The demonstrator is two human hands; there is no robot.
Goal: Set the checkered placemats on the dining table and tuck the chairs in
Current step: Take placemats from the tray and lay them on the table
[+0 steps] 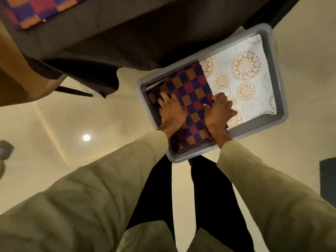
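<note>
bin wall rings mats | table edge overhangs far corner | floor right open

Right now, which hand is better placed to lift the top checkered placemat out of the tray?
Right hand, probably: its fingers curl at the placemat's exposed edge. The left hand lies flat on top.

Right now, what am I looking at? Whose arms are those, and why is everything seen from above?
The camera sits on a person's head and looks down, so you see their own two arms. On the floor lies a grey tray. Inside it are checkered placemats stacked on a white flowery sheet. The left hand rests flat on the placemats. The right hand curls its fingers over their edge, as if to lift them. Up top is the dark table, with one placemat already laid there.
</note>
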